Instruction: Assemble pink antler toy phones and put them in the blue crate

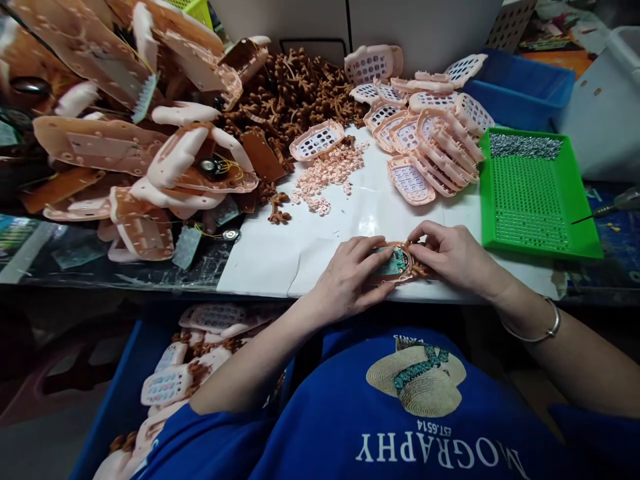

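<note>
My left hand (350,273) and my right hand (453,257) meet at the near edge of the white work surface (310,253). Both close around a small pink plastic shell with a green circuit board (394,262) in it. Fingers of the left press on its left side. The right thumb and fingers pinch its right end, where a brown rubber piece shows. A bracelet sits on my right wrist.
Pink keypad shells (425,133) are piled at the back right, brown rubber parts (295,87) at the back middle, small pink buttons (327,173) between. A heap of pink casings with boards (150,153) fills the left. A green tray of screws (535,193) stands right, a blue bin (165,387) below.
</note>
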`<state>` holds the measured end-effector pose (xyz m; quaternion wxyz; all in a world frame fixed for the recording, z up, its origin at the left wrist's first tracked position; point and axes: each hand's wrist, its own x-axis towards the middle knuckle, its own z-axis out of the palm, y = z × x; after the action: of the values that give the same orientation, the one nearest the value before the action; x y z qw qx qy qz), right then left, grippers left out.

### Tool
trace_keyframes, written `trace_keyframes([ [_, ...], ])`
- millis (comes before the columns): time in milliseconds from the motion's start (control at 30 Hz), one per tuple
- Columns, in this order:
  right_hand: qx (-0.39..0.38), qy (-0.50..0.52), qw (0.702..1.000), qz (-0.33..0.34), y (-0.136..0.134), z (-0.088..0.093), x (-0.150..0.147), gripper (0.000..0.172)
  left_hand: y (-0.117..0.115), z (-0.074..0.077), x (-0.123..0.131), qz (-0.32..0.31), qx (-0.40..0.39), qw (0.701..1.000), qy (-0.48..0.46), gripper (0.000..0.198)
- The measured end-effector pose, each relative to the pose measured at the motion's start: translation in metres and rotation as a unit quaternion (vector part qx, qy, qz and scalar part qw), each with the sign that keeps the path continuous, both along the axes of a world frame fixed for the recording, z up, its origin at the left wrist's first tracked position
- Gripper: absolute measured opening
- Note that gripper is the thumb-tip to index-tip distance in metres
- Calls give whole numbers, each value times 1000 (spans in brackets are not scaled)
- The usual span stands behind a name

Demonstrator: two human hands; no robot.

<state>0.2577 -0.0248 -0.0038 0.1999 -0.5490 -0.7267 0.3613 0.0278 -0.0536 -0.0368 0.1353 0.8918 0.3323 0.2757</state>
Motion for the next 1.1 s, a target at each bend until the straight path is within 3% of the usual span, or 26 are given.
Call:
trace_keyframes([
  [167, -66, 63, 996, 2, 0, -6, 2, 16, 0, 0, 0, 6, -5, 1000, 3, 46],
  [300, -11, 62, 998, -8, -5, -11, 5, 22, 0, -1, 0, 4, -1, 1000, -7, 45],
  [500, -57, 102, 993, 13, -8, -15, 7, 28, 1, -1, 1, -2, 1, 1000, -11, 46],
  [733, -15, 62, 998, 22, -7, -14, 6, 22, 1, -1, 0, 2, -6, 1000, -5, 46],
  [1100, -1, 77, 997, -10, -7, -20, 8, 40, -3, 0, 0, 29, -44, 998, -16, 54],
])
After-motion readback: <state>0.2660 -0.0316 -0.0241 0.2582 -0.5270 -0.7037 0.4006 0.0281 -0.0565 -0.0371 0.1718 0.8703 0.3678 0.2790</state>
